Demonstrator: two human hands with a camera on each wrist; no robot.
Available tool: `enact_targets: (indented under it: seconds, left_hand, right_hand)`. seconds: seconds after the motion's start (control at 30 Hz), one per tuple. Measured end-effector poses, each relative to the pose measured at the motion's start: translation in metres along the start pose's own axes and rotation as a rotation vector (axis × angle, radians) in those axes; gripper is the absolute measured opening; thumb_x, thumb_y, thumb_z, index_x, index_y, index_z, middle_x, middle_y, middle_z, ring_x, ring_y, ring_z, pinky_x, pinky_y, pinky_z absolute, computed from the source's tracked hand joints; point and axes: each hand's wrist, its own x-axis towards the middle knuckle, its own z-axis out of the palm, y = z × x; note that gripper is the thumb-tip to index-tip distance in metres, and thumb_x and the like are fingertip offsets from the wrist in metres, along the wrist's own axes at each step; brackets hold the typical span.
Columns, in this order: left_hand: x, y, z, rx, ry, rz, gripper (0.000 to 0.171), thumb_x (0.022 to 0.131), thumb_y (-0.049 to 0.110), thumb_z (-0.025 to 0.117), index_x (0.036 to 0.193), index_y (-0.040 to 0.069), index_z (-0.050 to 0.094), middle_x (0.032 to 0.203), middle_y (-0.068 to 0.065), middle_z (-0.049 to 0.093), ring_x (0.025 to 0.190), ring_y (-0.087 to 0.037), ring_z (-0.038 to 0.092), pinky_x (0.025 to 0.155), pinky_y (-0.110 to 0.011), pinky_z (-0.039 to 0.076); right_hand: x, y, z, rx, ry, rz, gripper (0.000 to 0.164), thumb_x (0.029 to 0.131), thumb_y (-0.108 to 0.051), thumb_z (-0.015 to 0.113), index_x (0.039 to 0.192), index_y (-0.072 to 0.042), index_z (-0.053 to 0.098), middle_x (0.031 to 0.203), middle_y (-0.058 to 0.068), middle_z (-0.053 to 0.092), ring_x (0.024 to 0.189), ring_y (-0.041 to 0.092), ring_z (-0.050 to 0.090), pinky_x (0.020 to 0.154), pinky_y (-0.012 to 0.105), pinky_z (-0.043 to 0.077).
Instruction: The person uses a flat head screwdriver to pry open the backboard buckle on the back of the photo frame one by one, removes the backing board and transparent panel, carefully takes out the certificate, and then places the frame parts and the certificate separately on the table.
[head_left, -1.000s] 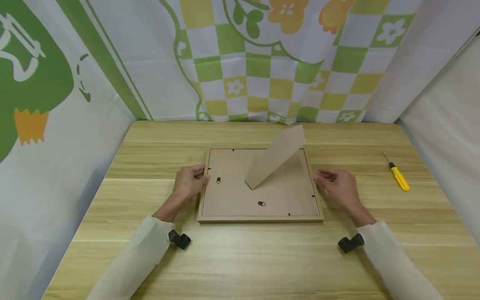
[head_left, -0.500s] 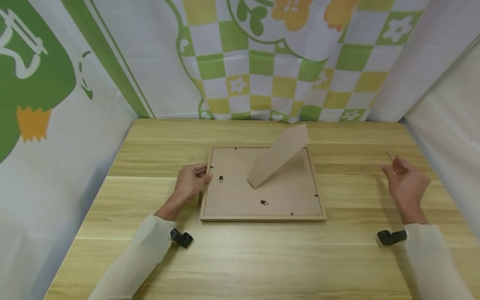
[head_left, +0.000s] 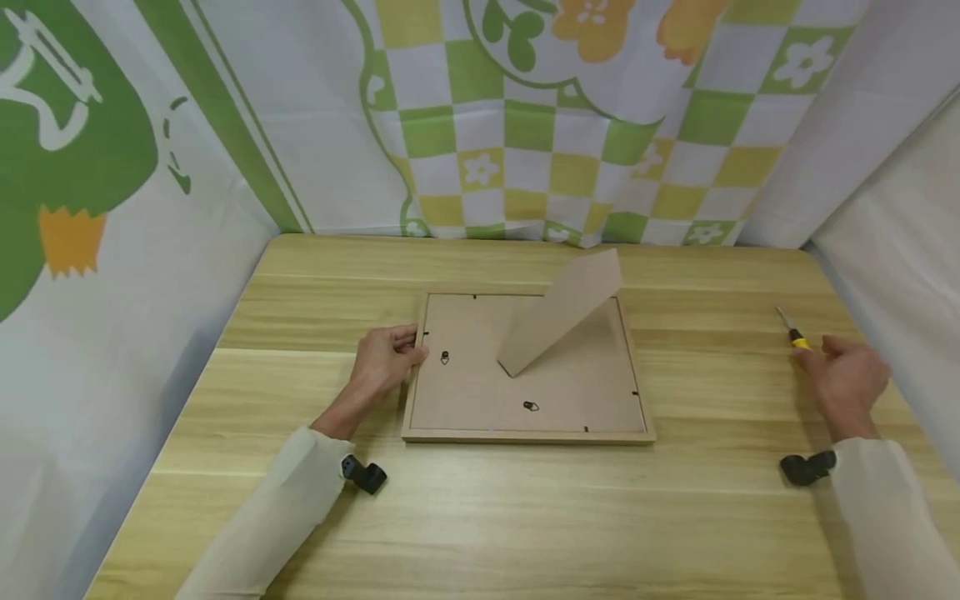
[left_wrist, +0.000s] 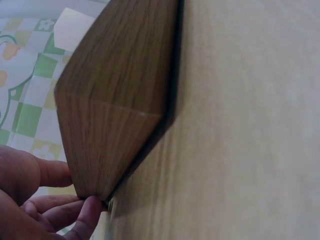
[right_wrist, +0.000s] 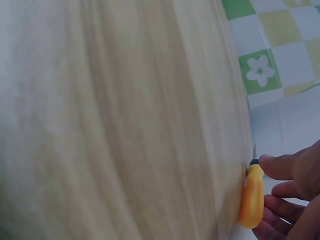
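Screwdriver (head_left: 795,333) at right hand (head_left: 847,375) — points forward-left; frame (head_left: 476,375) — long axis crosswise

The person's bare right hand (head_left: 847,379), a second ago at the right edge of the flat, light-brown wooden picture frame (head_left: 570,396), is now well apart from it, at the yellow-handled screwdriver (head_left: 800,342). The black collar (head_left: 795,334), hidden half a second ago, shows again; whether the fingers grip the handle is hard to tell.

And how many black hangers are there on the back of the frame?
2. One hanger is near the left edge of the frame, by the left hand; the second hanger lies between the stand and the near edge. The stand may hide more.
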Motion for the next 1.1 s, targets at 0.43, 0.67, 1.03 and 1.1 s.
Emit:
enact_targets:
  seconds: [0.43,0.67,1.03,1.1]
  left_hand:
    - [0.000,0.001,0.000,0.010,0.000,0.001,0.048,0.086,0.017,0.064,0.132,0.009,0.051,0.125,-0.014,0.059,0.101,-0.025,0.063,0.078,-0.030,0.054]
    - [0.000,0.001,-0.001,0.018,-0.013,0.004,0.049,0.087,0.019,0.064,0.132,0.010,0.050,0.127,-0.014,0.058,0.103,-0.025,0.063,0.079,-0.032,0.054]
    - [0.000,0.000,-0.001,0.023,-0.012,-0.012,0.048,0.086,0.020,0.064,0.132,0.011,0.051,0.127,-0.014,0.058,0.103,-0.025,0.063,0.079,-0.032,0.054]
    - [0.000,0.001,-0.001,0.023,-0.011,-0.015,0.048,0.086,0.020,0.064,0.132,0.011,0.051,0.127,-0.014,0.058,0.102,-0.025,0.063,0.079,-0.032,0.054]
  right_hand:
    - [0.003,0.002,0.007,-0.118,-0.098,-0.094,0.042,0.089,-0.027,0.055,0.114,0.005,0.060,0.108,0.026,0.062,0.103,0.045,0.053,0.083,0.049,0.032]
    - [-0.007,-0.026,0.003,-0.043,-0.022,-0.196,0.037,0.087,-0.024,0.055,0.111,0.003,0.064,0.100,0.026,0.066,0.065,0.007,0.057,0.062,0.034,0.035]
    - [-0.052,-0.122,-0.020,0.241,0.080,-0.356,0.032,0.085,-0.031,0.065,0.108,-0.010,0.069,0.088,-0.015,0.068,0.067,-0.027,0.041,0.057,0.001,0.035]
    - [-0.061,-0.136,-0.022,0.286,0.080,-0.403,0.030,0.083,-0.030,0.067,0.107,-0.011,0.070,0.087,-0.019,0.064,0.070,-0.027,0.044,0.058,-0.001,0.036]
